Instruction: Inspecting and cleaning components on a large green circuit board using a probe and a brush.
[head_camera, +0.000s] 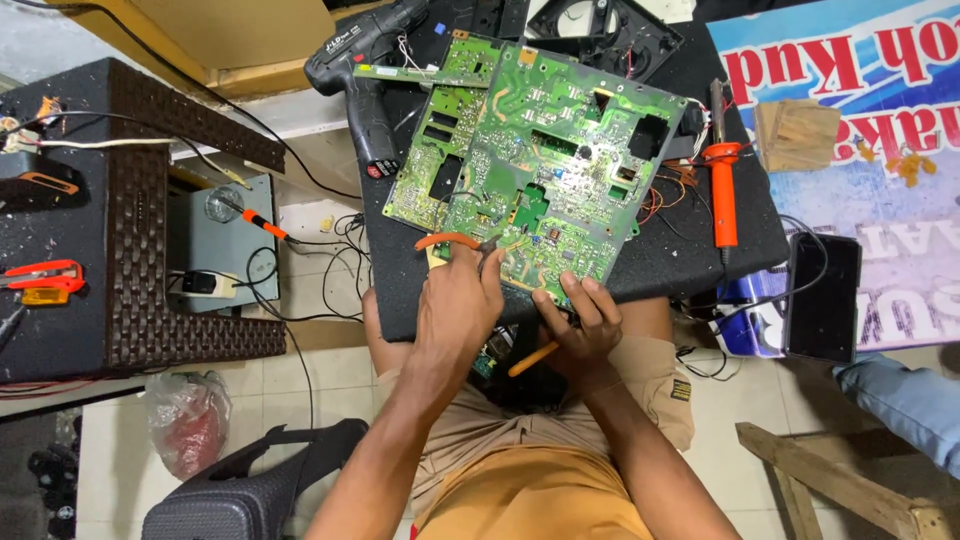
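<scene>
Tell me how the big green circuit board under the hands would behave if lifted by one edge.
The large circuit board is a flat, thin panel, so probably stiff and light for its size. Its near edge juts past the black work surface, so pressing there could tip it. The exposed small parts and trailing wires suggest it is fragile and may snag.

Big green board (565, 160) lies flat and skewed on the black tabletop (690, 250), solder side up, near edge overhanging. Orange-handled pliers (447, 240) bite at its near-left edge. A thin orange tool (532, 359) pokes out just under its near edge.
</scene>
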